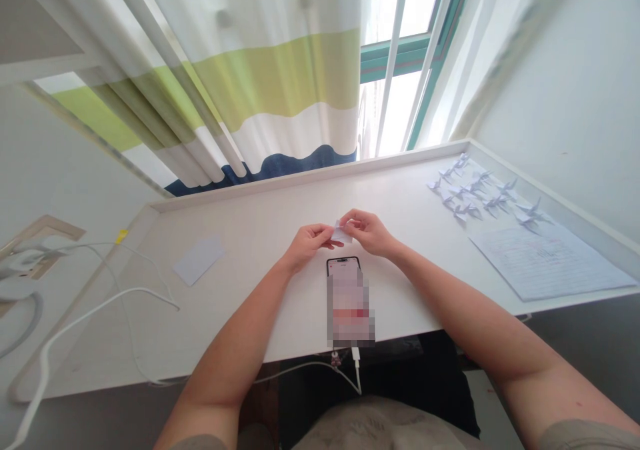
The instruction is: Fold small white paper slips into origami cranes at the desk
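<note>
Both hands meet over the middle of a white desk (pixel 250 317). My left hand (pixel 306 245) and my right hand (pixel 369 231) each pinch one side of a small folded piece of white paper (pixel 343 234), held just above the desk. The fingers of both hands are closed on it. Directly below the hands lies a phone (pixel 349 298), screen up, with a white cable plugged in at its near end.
Several folded paper cranes (pixel 480 193) sit at the desk's far right, beside a lined sheet (pixel 550 263). A blank paper square (pixel 199 261) lies at the left. White cables (pixel 100 303) run over the left edge. A striped curtain (pixel 240 90) and a window are behind.
</note>
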A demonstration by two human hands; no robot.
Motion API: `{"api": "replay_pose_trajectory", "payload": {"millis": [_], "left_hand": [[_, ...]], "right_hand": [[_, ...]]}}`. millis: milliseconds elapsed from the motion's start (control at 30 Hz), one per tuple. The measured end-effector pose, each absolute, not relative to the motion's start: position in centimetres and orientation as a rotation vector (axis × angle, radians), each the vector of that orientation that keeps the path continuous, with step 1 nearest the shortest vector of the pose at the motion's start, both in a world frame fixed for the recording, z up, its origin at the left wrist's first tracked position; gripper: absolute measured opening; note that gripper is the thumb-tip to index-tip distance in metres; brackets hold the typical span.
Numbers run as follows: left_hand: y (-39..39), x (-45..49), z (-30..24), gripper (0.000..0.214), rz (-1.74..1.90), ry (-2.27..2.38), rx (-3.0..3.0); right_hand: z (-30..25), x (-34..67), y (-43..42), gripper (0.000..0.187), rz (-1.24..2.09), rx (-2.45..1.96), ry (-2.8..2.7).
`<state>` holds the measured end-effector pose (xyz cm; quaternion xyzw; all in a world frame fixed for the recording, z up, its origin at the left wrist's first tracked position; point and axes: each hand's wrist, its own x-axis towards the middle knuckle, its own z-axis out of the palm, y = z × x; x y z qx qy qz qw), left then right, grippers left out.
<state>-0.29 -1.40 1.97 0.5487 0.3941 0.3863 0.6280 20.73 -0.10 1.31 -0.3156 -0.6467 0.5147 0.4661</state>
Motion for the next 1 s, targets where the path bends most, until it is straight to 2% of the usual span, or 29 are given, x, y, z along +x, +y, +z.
{"api": "replay_pose_trajectory", "payload": {"millis": [500, 1000], "left_hand": [[-1.8, -0.1, 2.3, 0.051, 0.854, 0.958, 1.221], [-2.3, 0.8, 2.4, 0.060, 0.856, 0.865, 1.160]], "right_hand": [[1.2, 20.4, -0.1, 0.036, 1.226, -0.836, -1.577], [1.6, 20.5, -0.6, 0.038, 1.440, -0.741, -1.518]]}}
